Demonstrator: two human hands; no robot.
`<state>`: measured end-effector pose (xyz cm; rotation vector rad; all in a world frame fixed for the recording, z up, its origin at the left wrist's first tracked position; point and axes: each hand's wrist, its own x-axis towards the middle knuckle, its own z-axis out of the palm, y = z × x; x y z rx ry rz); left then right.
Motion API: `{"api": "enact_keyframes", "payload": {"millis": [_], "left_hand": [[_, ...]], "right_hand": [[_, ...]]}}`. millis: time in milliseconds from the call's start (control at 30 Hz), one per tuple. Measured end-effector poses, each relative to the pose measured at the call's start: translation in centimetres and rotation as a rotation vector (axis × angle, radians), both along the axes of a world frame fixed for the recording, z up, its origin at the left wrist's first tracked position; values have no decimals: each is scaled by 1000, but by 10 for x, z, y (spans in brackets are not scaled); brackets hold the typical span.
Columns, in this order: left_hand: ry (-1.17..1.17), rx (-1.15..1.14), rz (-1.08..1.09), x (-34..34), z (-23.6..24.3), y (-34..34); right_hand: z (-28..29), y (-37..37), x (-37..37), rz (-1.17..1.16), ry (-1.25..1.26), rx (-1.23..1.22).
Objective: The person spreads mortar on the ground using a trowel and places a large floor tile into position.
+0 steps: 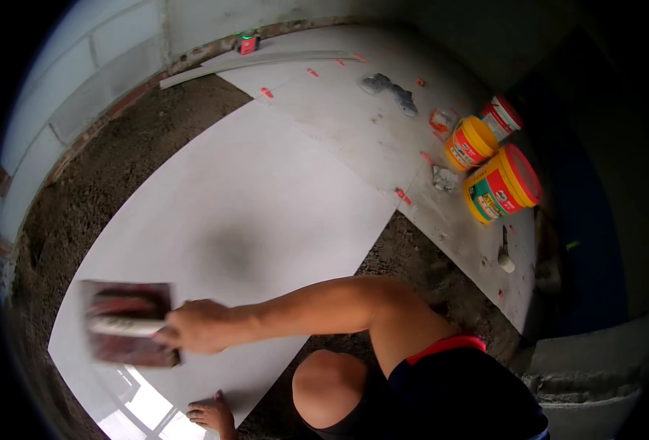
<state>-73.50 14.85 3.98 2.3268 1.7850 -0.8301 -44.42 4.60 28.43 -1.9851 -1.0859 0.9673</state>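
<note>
My right hand (198,326) grips the pale handle of a broad, square-headed tool (135,350) with a dark red head. Motion blurs this tool, so its exact kind is unclear. It is over the left part of a large glossy white floor tile (295,191); whether it touches the surface cannot be told. Near the bottom edge, my left hand (213,413) rests on the same tile, fingers outstretched and holding nothing. The tile reflects a bright window beside that hand. My bare knee (329,389) is bent close to the tile's near edge.
Brown rough mortar (130,132) borders the tile. Beyond lie joined tiles with red wedges (267,93), grey shoes (389,93), a long batten (258,60) and a green-lit laser level (248,44). At right stand a large yellow bucket (497,191), a smaller yellow one (471,143) and a red-and-white one (502,117).
</note>
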Motion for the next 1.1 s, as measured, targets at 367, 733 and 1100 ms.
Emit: {"api": "enact_keyframes", "payload": {"millis": [367,733,1100], "left_hand": [[-6,20,-160,23,-24,9],[-7,-117,-100,52,-18,28],[-2,-254,-254,48,-13,28]], "right_hand": [[-116,-139,56,-341,112,-500],[49,-106,110,-459,-286,196],[-164,-271,78,-676,84,-587]]}}
